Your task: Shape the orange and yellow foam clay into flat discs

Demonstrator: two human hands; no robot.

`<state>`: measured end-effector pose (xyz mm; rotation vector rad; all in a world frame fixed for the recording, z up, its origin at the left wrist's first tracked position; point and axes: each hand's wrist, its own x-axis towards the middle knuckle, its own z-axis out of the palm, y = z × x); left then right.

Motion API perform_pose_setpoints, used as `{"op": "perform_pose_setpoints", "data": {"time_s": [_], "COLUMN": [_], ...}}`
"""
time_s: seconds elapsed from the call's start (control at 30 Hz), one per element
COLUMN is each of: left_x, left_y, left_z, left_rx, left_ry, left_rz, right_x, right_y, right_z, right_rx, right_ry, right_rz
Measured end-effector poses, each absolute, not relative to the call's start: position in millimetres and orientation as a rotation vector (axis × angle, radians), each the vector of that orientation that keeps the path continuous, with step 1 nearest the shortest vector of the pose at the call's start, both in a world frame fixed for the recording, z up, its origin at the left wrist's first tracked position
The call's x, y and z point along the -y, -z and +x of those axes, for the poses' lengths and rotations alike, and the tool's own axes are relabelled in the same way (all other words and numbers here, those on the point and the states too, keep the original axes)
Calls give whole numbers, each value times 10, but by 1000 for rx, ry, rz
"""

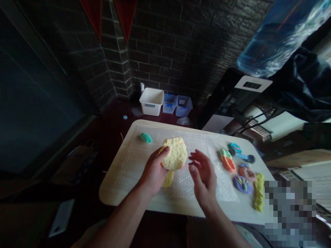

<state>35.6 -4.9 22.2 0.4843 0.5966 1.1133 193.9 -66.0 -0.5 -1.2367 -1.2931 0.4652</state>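
A pale yellow, flattened round of modelling clay (174,154) is held up over the table in my left hand (154,172), thumb across its near face. Bits of pink and orange show at its lower edge; what they belong to is hidden behind it. To the right of the round, my right hand (204,177) hovers apart from it, fingers spread and slightly curled, with nothing in them. Below the left hand a yellow piece of clay (168,179) lies on bubble wrap (204,144). Farther back on the wrap sits a small green lump of clay (146,137).
Along the table's (113,187) right side lie several coloured clay shapes, among them a green-and-orange piece (227,161), a purple disc (242,185) and a yellow strip (259,193). Beyond the far edge stand a white bin (152,106), two blue tubs and a water dispenser (224,100).
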Motion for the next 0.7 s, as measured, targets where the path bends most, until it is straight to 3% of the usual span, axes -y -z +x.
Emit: {"op": "perform_pose_setpoints", "data": {"time_s": [0.1, 0.2, 0.53, 0.7], "left_x": [61, 72, 17, 93], "left_y": [-235, -211, -182, -119], "left_z": [376, 387, 339, 392], "left_rx": [-591, -663, -831, -888], "left_ry": [-1142, -1133, -1222, -1213], "left_rz": [546, 603, 451, 549], "right_x": [541, 514, 450, 502], "right_y": [92, 118, 58, -32], "right_z": [1960, 1939, 1972, 1934], "right_rx": [1094, 1030, 863, 1168], "right_ry": [-881, -1009, -958, -724], "right_rz": [-1163, -1107, -1134, -1280]}}
